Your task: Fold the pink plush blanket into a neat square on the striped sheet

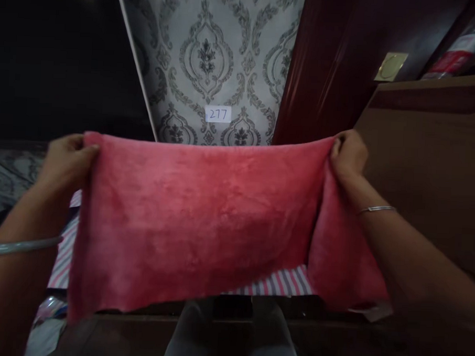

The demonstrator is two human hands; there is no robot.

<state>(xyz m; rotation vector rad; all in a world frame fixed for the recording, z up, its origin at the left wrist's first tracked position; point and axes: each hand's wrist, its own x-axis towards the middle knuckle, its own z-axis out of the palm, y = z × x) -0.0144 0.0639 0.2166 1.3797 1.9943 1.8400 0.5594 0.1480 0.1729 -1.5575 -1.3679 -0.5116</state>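
Observation:
A pinkish-red towel (pixel 204 213) is stretched between my hands, its top edge nearly level and slightly sagging. My left hand (pixel 69 157) pinches its upper left corner between thumb and fingers. At the upper right, my right hand (pixel 349 151) grips the edge with curled fingers, and a loose flap of the towel hangs below that wrist. The lower edge hangs free, slightly blurred on the left. Beneath it shows a striped cloth (pixel 284 283) in pink, grey and white, mostly hidden by the towel.
Behind stands a patterned wall (pixel 207 56) with a paper label (pixel 218 113) reading 277. A large black panel (pixel 61 60) is at left. To the right are a dark red door (pixel 345 51), a brown box (pixel 426 170) and a bottle (pixel 457 54). Plastic packaging (pixel 50 311) lies lower left.

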